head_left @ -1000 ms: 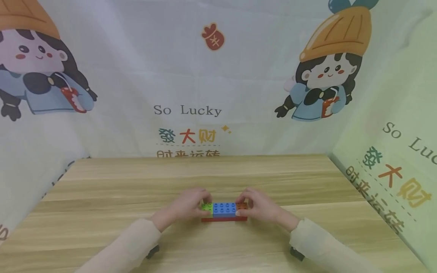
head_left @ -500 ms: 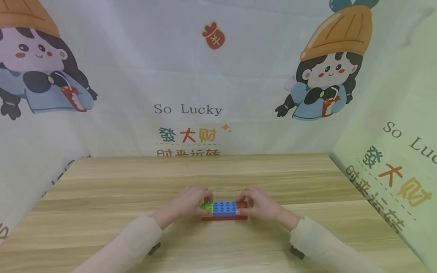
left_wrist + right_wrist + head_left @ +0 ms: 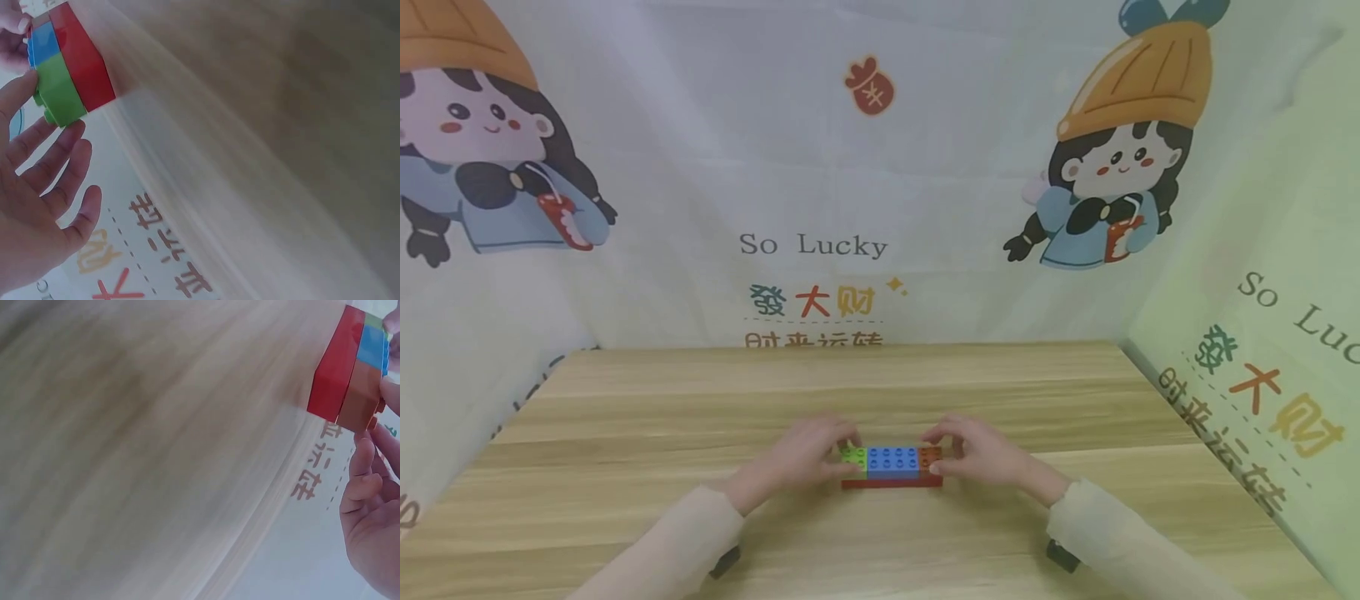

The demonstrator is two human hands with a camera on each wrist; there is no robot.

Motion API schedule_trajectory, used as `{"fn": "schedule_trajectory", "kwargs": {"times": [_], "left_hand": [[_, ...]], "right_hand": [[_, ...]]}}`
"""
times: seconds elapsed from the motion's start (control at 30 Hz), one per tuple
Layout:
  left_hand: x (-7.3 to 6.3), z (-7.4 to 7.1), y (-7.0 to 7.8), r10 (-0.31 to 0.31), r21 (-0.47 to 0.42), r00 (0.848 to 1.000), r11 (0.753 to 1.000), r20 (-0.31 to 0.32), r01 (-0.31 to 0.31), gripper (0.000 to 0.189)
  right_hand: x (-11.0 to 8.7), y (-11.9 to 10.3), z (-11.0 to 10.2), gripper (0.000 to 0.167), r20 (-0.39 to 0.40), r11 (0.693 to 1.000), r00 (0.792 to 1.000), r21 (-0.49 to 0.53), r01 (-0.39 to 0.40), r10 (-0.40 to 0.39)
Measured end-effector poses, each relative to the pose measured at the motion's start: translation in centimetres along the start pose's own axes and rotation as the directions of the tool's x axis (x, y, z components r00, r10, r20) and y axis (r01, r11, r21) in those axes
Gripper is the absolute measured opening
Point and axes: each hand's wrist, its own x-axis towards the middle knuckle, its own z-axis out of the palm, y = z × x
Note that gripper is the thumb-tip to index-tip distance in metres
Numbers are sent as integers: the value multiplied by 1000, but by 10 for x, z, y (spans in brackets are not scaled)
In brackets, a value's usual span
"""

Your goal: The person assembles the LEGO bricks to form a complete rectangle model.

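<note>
A long red brick (image 3: 891, 482) lies on the wooden table in front of me and forms the base of a short row. On top of it sit a green brick (image 3: 854, 459) at the left, a blue brick (image 3: 892, 462) in the middle and a brown brick (image 3: 929, 457) at the right. My left hand (image 3: 805, 452) is at the green end, its fingers loosely spread and thumb tip beside the brick (image 3: 60, 89). At the brown end my right hand (image 3: 983, 452) has relaxed fingers, with fingertips right at the brick's edge (image 3: 360, 394).
The wooden table (image 3: 880, 550) stretches around the bricks. Behind it hangs a pale cloth (image 3: 955, 292) printed with cartoon figures and lettering, and it also walls in both sides. Dark straps or devices (image 3: 1063, 556) show under both sleeves.
Both hands have loosened their pinch on the end bricks and shifted slightly outward, so more of the green and brown bricks shows. The stack stays in place; the head view dips slightly.
</note>
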Motion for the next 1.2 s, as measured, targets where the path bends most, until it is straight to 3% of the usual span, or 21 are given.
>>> {"fn": "schedule_trajectory", "kwargs": {"times": [0.17, 0.43, 0.7, 1.2], "left_hand": [[-10, 0, -8, -30, -105, 999, 994, -18, 28, 29], [-13, -2, -11, -48, -152, 999, 987, 17, 50, 25], [-10, -6, -8, -39, -163, 998, 986, 44, 46, 21], [-11, -4, -9, -63, -158, 996, 985, 62, 72, 24]], "right_hand": [[-5, 5, -2, 35, -10, 1000, 1000, -2, -5, 5], [-8, 8, -1, 33, -18, 1000, 1000, 14, -6, 6], [-9, 7, 0, 31, -26, 999, 1000, 45, 15, -14], [-10, 6, -1, 33, -6, 999, 999, 10, -47, 47]]}}
